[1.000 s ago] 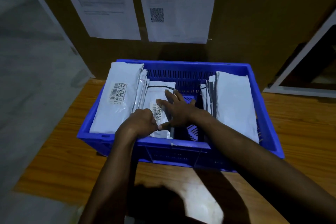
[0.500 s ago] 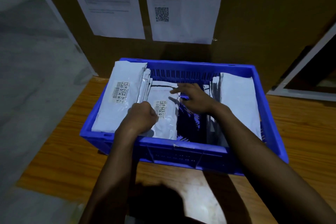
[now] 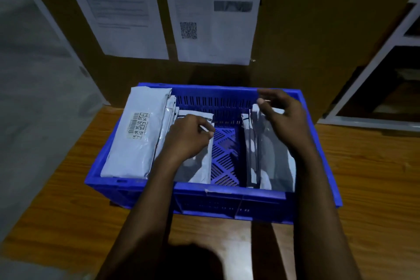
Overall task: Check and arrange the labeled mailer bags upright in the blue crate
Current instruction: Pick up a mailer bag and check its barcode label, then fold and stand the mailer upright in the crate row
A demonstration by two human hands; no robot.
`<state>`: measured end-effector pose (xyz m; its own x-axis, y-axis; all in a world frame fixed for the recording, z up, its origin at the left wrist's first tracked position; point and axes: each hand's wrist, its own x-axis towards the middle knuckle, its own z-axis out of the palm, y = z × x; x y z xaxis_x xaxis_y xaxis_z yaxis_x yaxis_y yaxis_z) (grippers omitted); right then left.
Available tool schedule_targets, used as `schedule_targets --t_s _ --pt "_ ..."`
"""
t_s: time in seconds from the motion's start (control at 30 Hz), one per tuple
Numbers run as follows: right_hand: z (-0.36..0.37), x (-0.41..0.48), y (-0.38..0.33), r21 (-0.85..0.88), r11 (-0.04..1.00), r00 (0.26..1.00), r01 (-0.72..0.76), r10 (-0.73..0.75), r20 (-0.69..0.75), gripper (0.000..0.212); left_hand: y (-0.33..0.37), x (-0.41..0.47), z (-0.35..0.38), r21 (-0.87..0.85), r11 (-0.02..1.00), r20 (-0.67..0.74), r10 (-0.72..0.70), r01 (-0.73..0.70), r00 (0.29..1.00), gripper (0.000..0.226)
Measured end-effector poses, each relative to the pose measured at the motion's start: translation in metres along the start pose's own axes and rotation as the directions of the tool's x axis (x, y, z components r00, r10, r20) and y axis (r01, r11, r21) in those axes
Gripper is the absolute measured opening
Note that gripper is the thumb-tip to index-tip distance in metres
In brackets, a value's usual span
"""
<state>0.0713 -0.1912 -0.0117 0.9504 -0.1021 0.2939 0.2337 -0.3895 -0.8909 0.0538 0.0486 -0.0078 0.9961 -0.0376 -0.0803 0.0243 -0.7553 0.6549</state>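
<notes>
My left hand (image 3: 188,136) knuckles-up in the blue crate (image 3: 227,198), fingers curled round a mailer bag (image 3: 197,170) left of centre, my right hand (image 3: 286,120) arched over the right-side bags (image 3: 272,161), pinching their far top edge

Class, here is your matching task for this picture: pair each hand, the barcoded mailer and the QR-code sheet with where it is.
1 left hand
2 right hand
3 barcoded mailer
4 QR-code sheet

A on the wall
B at the blue crate's left end
C on the middle mailer
D at the right stack's top edge

Pairs: 1-C, 2-D, 3-B, 4-A
</notes>
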Motion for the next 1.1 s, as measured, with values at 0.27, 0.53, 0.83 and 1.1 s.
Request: schedule_targets --t_s 0.27,0.53,0.83,1.1 --pt "-0.057 -0.022 0.013 -0.165 0.962 0.963 -0.216 0.183 -0.197 0.024 0.071 0.02 0.056 -0.169 0.985 0.158 0.058 -0.031 0.986 0.022" --pt "-0.067 -0.032 0.024 -0.041 0.945 0.936 -0.325 0.315 -0.158 0.024 0.089 0.029 0.098 -0.149 0.964 0.27 -0.176 0.221 0.947 0.057" --pt "-0.066 -0.034 0.025 -0.041 0.941 0.934 -0.336 0.328 -0.14 0.025 0.073 0.027 0.084 -0.606 0.722 0.357 -0.129 0.334 0.925 0.011" --pt "-0.066 -0.037 0.027 -0.119 0.957 0.963 -0.264 0.254 -0.092 0.019 0.062 0.036 0.062 -0.675 0.633 0.382 -0.14 0.379 0.914 0.003"
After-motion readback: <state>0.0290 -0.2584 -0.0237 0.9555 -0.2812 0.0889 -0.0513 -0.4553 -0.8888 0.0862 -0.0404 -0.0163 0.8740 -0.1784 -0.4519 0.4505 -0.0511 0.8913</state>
